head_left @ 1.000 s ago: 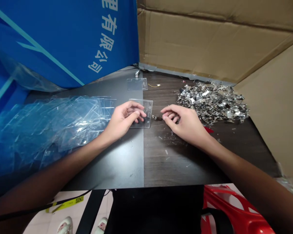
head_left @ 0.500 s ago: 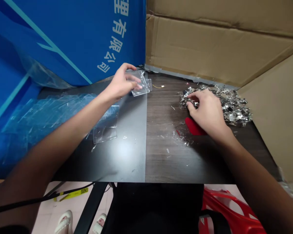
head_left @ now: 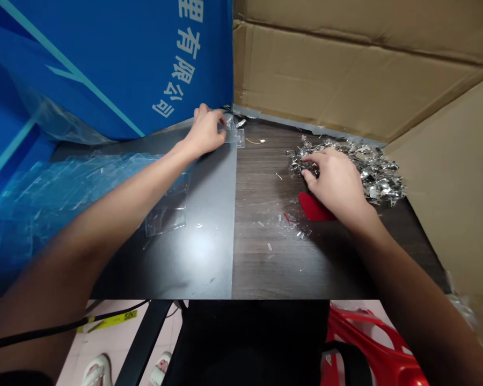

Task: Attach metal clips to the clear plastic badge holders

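Observation:
My left hand reaches to the far corner of the dark table and rests on a clear plastic badge holder lying on other holders there, fingers curled over it. My right hand lies on the near edge of a heap of shiny metal clips, fingers bent and pinching into the clips. A small red object shows under that hand's heel. A spread of clear badge holders covers the table's left side.
A blue printed board stands at the back left and cardboard walls close the back and right. Small plastic and metal scraps litter the table's middle. A red plastic stool and a black cable sit below the table's front edge.
My left hand carried the clear holder from the table's middle to the far corner and set it down. My right hand moved from the holder to the clip heap.

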